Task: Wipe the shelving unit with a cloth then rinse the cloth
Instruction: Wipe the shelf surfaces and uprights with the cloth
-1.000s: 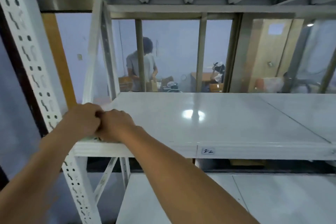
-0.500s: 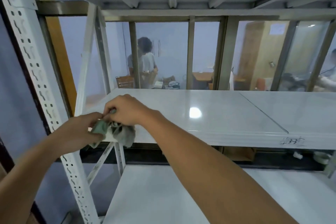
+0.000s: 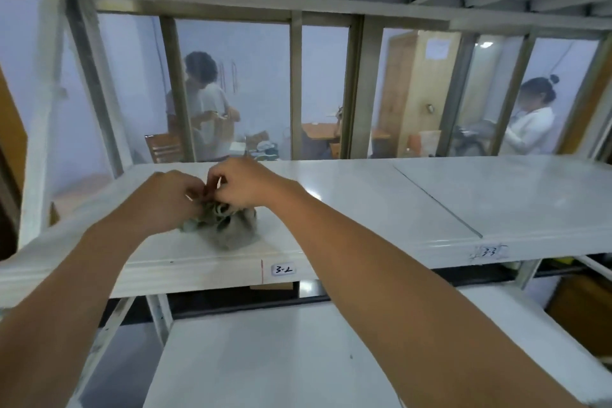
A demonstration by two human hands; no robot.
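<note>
Lower white shelf (image 3: 265, 358) nearest, bare. Both forearms reach over the front lip of the middle shelf (image 3: 364, 209), label "3-2" (image 3: 282, 270) on its edge. Left hand (image 3: 169, 195) and right hand (image 3: 246, 185) meet, fingers pinched closed on a crumpled grey-green cloth (image 3: 225, 228), whose lower part rests on that shelf. Beyond the glass, two people stand.

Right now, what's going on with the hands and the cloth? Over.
Left hand and right hand both pinching bunched cloth. Cloth on shelf. Nothing blocking.
</note>
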